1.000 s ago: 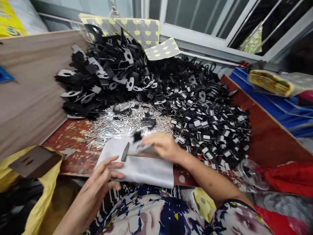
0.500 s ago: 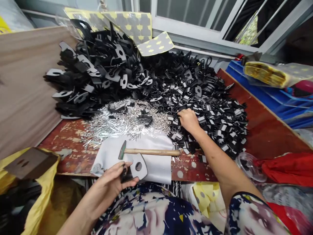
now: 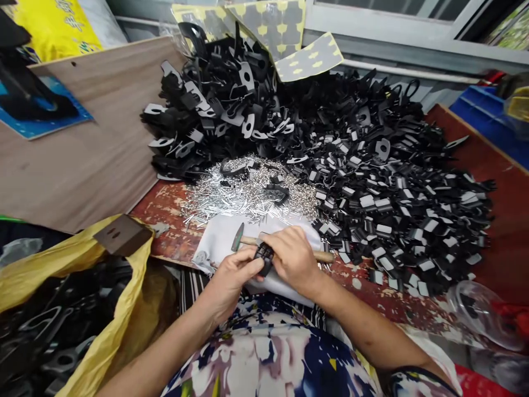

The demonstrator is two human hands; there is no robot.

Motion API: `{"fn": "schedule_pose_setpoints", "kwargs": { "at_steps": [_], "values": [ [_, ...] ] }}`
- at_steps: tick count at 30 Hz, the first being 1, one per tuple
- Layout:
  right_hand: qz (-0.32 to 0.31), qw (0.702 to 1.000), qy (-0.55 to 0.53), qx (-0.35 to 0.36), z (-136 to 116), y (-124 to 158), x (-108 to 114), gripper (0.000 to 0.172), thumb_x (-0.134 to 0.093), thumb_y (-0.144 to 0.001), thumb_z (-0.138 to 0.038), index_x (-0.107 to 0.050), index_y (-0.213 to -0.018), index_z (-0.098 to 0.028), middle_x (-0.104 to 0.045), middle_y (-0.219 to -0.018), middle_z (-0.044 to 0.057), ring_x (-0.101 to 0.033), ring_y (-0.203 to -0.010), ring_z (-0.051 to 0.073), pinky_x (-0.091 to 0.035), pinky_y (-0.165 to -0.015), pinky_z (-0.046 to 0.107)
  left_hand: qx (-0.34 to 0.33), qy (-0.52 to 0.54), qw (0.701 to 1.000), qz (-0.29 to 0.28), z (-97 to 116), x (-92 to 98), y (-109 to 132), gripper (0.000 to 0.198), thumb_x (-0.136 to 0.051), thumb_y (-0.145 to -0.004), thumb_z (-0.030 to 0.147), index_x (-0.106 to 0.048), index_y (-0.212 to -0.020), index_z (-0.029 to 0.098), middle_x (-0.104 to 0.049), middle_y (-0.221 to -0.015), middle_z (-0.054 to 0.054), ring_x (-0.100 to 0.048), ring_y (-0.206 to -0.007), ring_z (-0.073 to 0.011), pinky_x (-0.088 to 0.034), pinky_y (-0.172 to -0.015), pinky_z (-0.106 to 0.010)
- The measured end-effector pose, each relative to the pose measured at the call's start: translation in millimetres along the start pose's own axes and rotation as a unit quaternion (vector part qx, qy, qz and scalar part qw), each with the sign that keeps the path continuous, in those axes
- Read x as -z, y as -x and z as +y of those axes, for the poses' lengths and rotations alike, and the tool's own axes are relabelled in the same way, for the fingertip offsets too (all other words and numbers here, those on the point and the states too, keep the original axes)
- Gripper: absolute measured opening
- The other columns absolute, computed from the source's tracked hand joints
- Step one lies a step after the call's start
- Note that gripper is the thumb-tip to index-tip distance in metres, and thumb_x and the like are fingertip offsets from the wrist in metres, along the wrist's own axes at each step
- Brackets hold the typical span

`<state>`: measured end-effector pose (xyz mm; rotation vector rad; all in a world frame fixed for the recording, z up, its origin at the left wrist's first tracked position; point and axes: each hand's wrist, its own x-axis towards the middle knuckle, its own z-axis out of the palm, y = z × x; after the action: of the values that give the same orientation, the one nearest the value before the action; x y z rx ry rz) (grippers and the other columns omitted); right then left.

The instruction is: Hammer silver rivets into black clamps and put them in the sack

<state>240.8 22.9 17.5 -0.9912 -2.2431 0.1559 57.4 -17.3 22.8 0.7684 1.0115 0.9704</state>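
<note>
My left hand (image 3: 230,275) and my right hand (image 3: 294,258) meet over a white cloth (image 3: 215,240) at the near edge of the table. Both pinch a small black part (image 3: 264,258) between their fingertips. Just behind the hands a hammer lies on the cloth, its metal head (image 3: 237,237) at the left and its wooden handle (image 3: 324,256) running right under my right hand. A heap of small silver pins (image 3: 248,193) lies beyond the cloth.
A large mound of black flat parts (image 3: 215,110) and small black clips (image 3: 392,198) covers the red table (image 3: 512,220). A wooden board (image 3: 82,160) stands at left. A yellow bag (image 3: 99,325) with dark parts sits lower left, with a clear plastic container (image 3: 479,309) lower right.
My right hand came back from the clip pile to the cloth and joined my left hand, which rose from my lap. Both now grip the black part together. The hammer stayed put.
</note>
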Motion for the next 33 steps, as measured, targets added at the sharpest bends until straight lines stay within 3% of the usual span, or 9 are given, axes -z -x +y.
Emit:
{"fn": "schedule_pose_setpoints", "kwargs": {
  "at_steps": [4, 9, 13, 19, 24, 26, 28, 31, 33],
  "values": [
    [0.055, 0.992, -0.074, -0.087, -3, -1, -3, 0.021, -0.059, -0.093, -0.015, -0.074, -0.101, -0.028, -0.073, -0.085, -0.001, -0.063, -0.085, 0.021, -0.045, -0.098, 0.05, -0.005, 0.005, 1.0, -0.004, -3, -2.0, -3, 0.031, -0.085, -0.073, 0.045, -0.076, -0.076, 0.015, -0.06, -0.091, -0.003, -0.053, -0.069, -0.0112, -0.048, -0.063, -0.022],
    [0.055, 0.983, -0.138, -0.107, -13, -2, -5, 0.031, -0.051, -0.092, -0.011, -0.073, -0.105, -0.027, -0.071, -0.088, 0.001, -0.065, -0.089, 0.02, -0.034, -0.116, 0.058, -0.02, 0.029, 0.999, 0.008, -4, -3.0, -1, 0.036, -0.087, -0.07, 0.048, -0.076, -0.08, 0.015, -0.059, -0.098, -0.005, -0.056, -0.077, -0.0145, -0.056, -0.065, -0.025],
    [0.071, 0.984, -0.124, -0.103, -25, 2, -9, 0.033, -0.046, -0.095, -0.012, -0.071, -0.11, -0.026, -0.067, -0.087, 0.002, -0.062, -0.087, 0.021, -0.035, -0.116, 0.06, -0.021, 0.033, 0.999, -0.018, -5, -2.8, 0, 0.035, -0.084, -0.075, 0.048, -0.076, -0.084, 0.015, -0.06, -0.093, -0.004, -0.058, -0.072, -0.0135, -0.056, -0.064, -0.025],
    [0.071, 0.99, -0.085, -0.089, -38, 2, -6, 0.043, -0.041, -0.095, -0.009, -0.069, -0.119, -0.029, -0.063, -0.087, 0.003, -0.059, -0.087, 0.022, -0.033, -0.118, 0.061, -0.085, 0.005, 0.996, -0.015, -6, 2.2, -1, 0.03, -0.081, -0.079, 0.044, -0.075, -0.075, 0.015, -0.058, -0.102, -0.008, -0.059, -0.084, -0.0188, -0.058, -0.062, -0.025],
    [0.005, 0.967, -0.217, -0.131, -42, 4, -5, 0.04, -0.043, -0.098, -0.013, -0.068, -0.127, -0.025, -0.067, -0.094, 0.004, -0.064, -0.091, 0.021, -0.047, -0.108, 0.052, -0.106, -0.058, 0.993, 0.014, 2, 8.3, -1, 0.023, -0.081, -0.078, 0.039, -0.077, -0.077, 0.016, -0.05, -0.128, -0.011, -0.061, -0.084, -0.0183, -0.06, -0.06, -0.028],
    [-0.034, 0.944, -0.289, -0.156, -35, 4, -1, 0.037, -0.046, -0.098, -0.015, -0.069, -0.126, -0.024, -0.07, -0.098, 0.005, -0.066, -0.094, 0.02, -0.056, -0.095, 0.043, -0.113, -0.108, 0.987, 0.023, 5, 12.3, -2, 0.023, -0.079, -0.079, 0.038, -0.077, -0.075, 0.016, -0.044, -0.145, -0.013, -0.063, -0.092, -0.0224, -0.059, -0.059, -0.028],
    [-0.101, 0.929, -0.322, -0.155, -18, 1, 6, 0.037, -0.05, -0.097, -0.016, -0.069, -0.127, -0.025, -0.073, -0.104, 0.005, -0.068, -0.095, 0.019, -0.058, -0.088, 0.038, -0.105, -0.123, 0.987, 0.006, 6, 18.1, -4, 0.023, -0.078, -0.08, 0.039, -0.078, -0.076, 0.017, -0.049, -0.144, -0.013, -0.063, -0.094, -0.024, -0.056, -0.058, -0.026],
    [-0.141, 0.956, -0.213, -0.144, 28, -14, 21, 0.034, -0.053, -0.096, -0.013, -0.074, -0.118, -0.029, -0.077, -0.099, 0.002, -0.068, -0.088, 0.018, -0.054, -0.089, 0.04, -0.073, -0.084, 0.994, -0.002, 5, 27.8, -7, 0.021, -0.077, -0.081, 0.038, -0.078, -0.084, 0.018, -0.069, -0.101, -0.008, -0.058, -0.074, -0.0159, -0.049, -0.061, -0.024],
    [-0.078, 0.984, -0.041, -0.152, 62, -27, 27, 0.028, -0.056, -0.096, -0.013, -0.077, -0.107, -0.027, -0.077, -0.093, 0.003, -0.065, -0.088, 0.02, -0.048, -0.091, 0.043, -0.059, -0.063, 0.996, 0.022, 3, 32.0, -7, 0.021, -0.079, -0.08, 0.038, -0.077, -0.087, 0.018, -0.066, -0.079, -0.002, -0.052, -0.063, -0.0117, -0.045, -0.065, -0.023]
  ]
}}
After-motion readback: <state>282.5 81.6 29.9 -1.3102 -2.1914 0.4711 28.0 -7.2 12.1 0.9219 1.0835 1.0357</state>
